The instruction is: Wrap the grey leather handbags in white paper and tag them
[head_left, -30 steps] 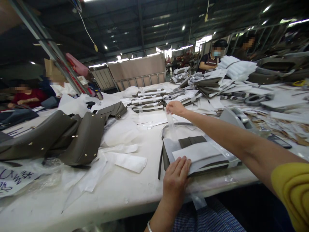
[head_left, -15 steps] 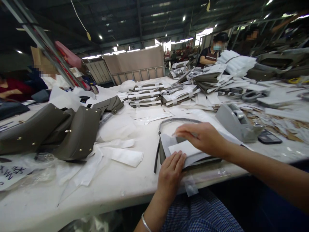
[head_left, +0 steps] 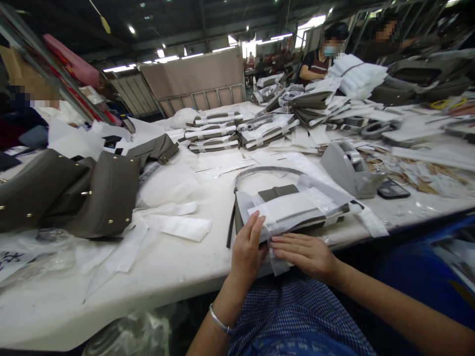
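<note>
Olive-grey leather handbag (head_left: 279, 193) lies flat at the near edge of the white-topped table (head_left: 193, 277), right in front of the person. Folded white paper sheet (head_left: 297, 206) on top of it, slim arched handle (head_left: 267, 169) toward the far side. Can't see into the bag, so contents unknown.

Left hand (head_left: 248, 243): fingers nearly straight, close together, on the bag's near-left corner. Right hand (head_left: 309, 256): flat, fingers together, at the near edge by a clear tape strip (head_left: 279, 267) that hangs past the table edge. Can't tell if either hand pinches the tape.

Grey plastic tape dispenser (head_left: 345, 170) is beyond the bag to the right, shiny round part in its top. Olive-grey studded bags (head_left: 106, 195) at left, insides hidden. White-banded flat bundles (head_left: 213, 132) stacked farther back.
</note>
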Demonstrator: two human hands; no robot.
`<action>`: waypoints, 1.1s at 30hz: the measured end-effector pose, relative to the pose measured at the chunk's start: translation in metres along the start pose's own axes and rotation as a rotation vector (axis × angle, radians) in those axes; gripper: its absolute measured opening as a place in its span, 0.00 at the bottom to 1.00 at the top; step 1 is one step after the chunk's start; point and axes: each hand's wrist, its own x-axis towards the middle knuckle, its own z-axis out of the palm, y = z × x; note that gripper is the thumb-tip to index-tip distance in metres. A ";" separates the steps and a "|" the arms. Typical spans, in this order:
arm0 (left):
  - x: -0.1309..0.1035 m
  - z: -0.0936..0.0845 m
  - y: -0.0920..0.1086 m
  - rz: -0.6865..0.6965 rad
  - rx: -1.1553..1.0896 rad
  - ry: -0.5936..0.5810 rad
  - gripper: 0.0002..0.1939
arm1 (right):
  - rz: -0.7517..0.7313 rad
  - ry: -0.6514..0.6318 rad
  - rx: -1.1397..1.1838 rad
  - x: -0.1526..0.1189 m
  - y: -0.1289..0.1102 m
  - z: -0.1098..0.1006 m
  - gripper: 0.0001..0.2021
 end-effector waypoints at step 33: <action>0.012 -0.014 0.009 0.060 0.038 -0.094 0.25 | 0.242 -0.016 -0.243 0.021 0.022 0.004 0.13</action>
